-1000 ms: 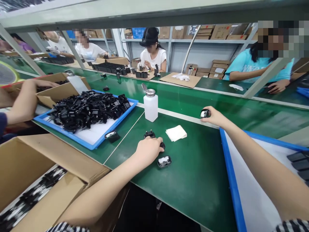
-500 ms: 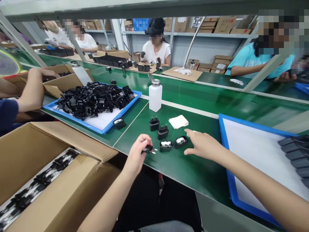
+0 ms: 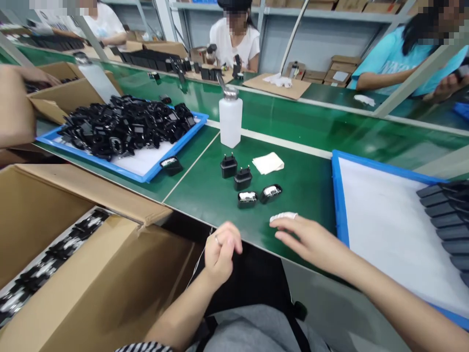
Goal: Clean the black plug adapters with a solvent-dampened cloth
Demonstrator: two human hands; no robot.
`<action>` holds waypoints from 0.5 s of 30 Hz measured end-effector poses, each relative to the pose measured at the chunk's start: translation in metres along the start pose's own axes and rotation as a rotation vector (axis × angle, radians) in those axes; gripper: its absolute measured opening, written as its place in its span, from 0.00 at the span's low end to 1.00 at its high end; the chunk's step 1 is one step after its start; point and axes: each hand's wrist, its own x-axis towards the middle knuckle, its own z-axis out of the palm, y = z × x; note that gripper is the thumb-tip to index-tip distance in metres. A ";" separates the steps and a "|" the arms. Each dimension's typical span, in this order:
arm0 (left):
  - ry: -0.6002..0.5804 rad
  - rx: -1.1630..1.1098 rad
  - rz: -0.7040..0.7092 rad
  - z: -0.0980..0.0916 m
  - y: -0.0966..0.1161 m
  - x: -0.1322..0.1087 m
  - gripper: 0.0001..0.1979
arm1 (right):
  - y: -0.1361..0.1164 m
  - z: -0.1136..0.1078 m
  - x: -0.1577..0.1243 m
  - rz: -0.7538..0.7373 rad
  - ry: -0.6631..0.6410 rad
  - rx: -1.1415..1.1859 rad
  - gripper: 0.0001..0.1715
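Observation:
My left hand (image 3: 221,253) is closed over the table's front edge, a ring on one finger. Its curled fingers hide whatever is inside. To its right, my right hand (image 3: 313,239) is held low over the green table, fingers stretched out and holding nothing; a white cover sits on a fingertip. Ahead of my hands, two black plug adapters stand with their pins up, one (image 3: 228,166) behind the other (image 3: 243,179). Closer to me, two black adapter housings, a left one (image 3: 247,201) and a right one (image 3: 271,194), show white parts in their open ends.
A blue tray (image 3: 148,175) heaped with black parts lies left, one more housing (image 3: 171,166) beside it. A white pump bottle (image 3: 230,122) and folded paper (image 3: 268,164) stand beyond. Another blue tray (image 3: 340,205) is right, a carton (image 3: 110,274) front left. Co-workers sit opposite.
The plug adapter seen in my left hand is no longer visible; that hand has turned and curled closed. My right hand has drawn back from the housings. The camera view has tilted down.

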 end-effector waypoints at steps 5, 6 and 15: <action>-0.855 0.305 -0.164 0.008 -0.017 -0.040 0.12 | -0.010 -0.007 -0.040 0.064 0.184 0.219 0.10; -0.934 0.388 -0.155 0.014 -0.020 -0.046 0.11 | -0.013 -0.006 -0.053 0.101 0.211 0.244 0.10; -0.533 0.463 -0.110 -0.032 -0.001 -0.004 0.08 | -0.014 0.033 -0.202 0.678 0.935 0.415 0.19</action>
